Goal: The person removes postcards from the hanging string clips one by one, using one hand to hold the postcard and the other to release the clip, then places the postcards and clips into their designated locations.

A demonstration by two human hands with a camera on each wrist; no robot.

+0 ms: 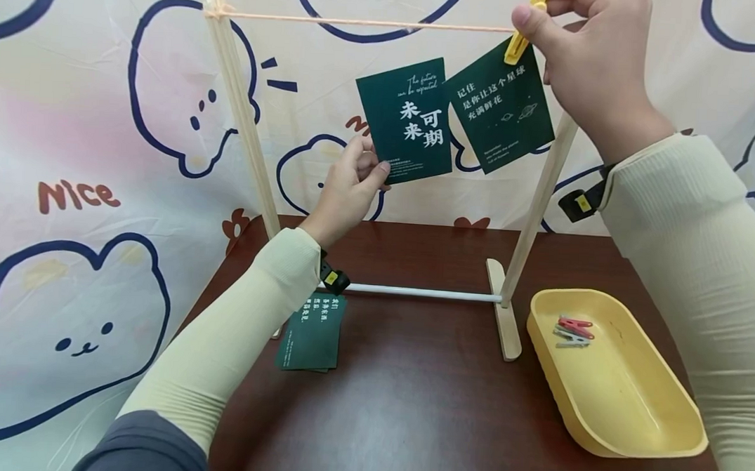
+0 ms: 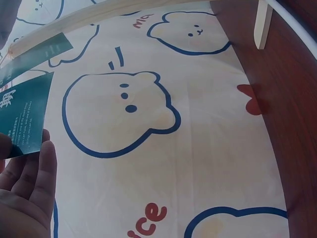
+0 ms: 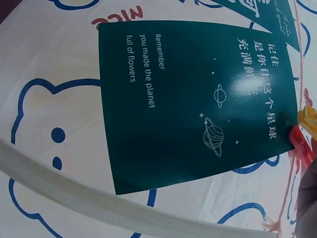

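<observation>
My left hand (image 1: 348, 188) pinches a dark green card (image 1: 414, 125) with white lettering by its lower left corner, thumb in front. Up at the right end of the string (image 1: 374, 22), my right hand (image 1: 603, 59) holds a yellow clothespin (image 1: 517, 46) between thumb and fingers. Below it a second green card (image 1: 503, 114), marked with small planets, hangs tilted by its upper corner. The right wrist view shows a red clothespin (image 3: 301, 144) at that card's corner, beside the yellow one. The two cards' edges overlap in the head view.
A wooden frame with a left post (image 1: 246, 124) and right post (image 1: 537, 207) carries the string, with a white bar (image 1: 425, 292) low between them. More green cards (image 1: 313, 334) lie stacked on the brown table (image 1: 395, 405). A yellow tray (image 1: 630, 394) holds several clothespins (image 1: 573, 332).
</observation>
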